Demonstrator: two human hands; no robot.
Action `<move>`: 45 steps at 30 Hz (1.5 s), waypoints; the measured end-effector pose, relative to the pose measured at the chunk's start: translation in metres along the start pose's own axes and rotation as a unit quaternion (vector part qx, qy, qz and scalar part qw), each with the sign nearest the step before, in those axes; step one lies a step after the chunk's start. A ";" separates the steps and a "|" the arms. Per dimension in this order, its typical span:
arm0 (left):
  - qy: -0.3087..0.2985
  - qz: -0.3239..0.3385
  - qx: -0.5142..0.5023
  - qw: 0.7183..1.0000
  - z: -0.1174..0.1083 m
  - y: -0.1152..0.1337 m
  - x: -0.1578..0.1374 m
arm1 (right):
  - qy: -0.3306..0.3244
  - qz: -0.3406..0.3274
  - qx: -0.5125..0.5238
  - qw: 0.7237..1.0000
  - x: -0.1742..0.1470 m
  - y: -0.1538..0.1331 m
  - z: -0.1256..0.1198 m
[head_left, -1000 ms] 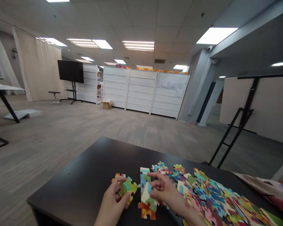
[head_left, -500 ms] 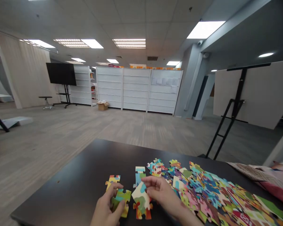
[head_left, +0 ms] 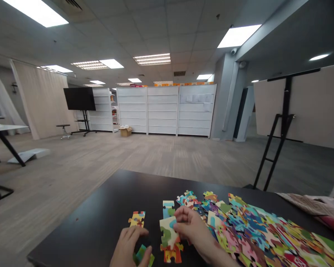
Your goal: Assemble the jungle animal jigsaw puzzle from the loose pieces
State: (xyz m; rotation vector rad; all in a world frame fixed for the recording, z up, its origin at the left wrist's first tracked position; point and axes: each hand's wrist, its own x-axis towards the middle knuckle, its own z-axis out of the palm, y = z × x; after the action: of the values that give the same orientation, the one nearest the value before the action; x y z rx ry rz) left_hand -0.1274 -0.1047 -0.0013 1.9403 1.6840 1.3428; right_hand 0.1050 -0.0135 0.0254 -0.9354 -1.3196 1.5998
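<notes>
My right hand [head_left: 194, 230] pinches the right edge of a cream puzzle piece [head_left: 167, 230] with green and blue patches. Just beyond that piece lies a blue and cream puzzle piece [head_left: 168, 208], and an orange-red one [head_left: 172, 254] sits on its near side, partly overlapped. Thumb and fingers of my left hand [head_left: 129, 245] close around a green puzzle piece [head_left: 145, 256], which is tilted and partly hidden by the hand. A yellow puzzle piece [head_left: 137, 218] with red and blue marks rests beyond my left fingers.
A wide pile of colourful puzzle pieces [head_left: 256, 226] covers the right side of the dark table [head_left: 105, 207]. Patterned cloth [head_left: 308, 203] lies at the table's far right. Past the table stand a board on a black easel [head_left: 272, 148] and white shelves [head_left: 163, 111].
The cream piece has turned more upright in my right hand, above the orange-red piece. My left hand has tilted the green piece and drawn it nearer. The head view has tipped up slightly.
</notes>
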 end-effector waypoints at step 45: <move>0.197 -0.222 -0.512 0.806 0.009 0.016 0.020 | -0.170 -0.240 -0.514 0.805 -0.005 0.077 0.055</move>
State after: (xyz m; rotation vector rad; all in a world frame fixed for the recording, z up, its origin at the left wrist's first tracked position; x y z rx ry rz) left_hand -0.1118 -0.0887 0.0143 0.6377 1.0027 1.9248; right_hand 0.0455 -0.0446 -0.0408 -0.7823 -2.5398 0.5723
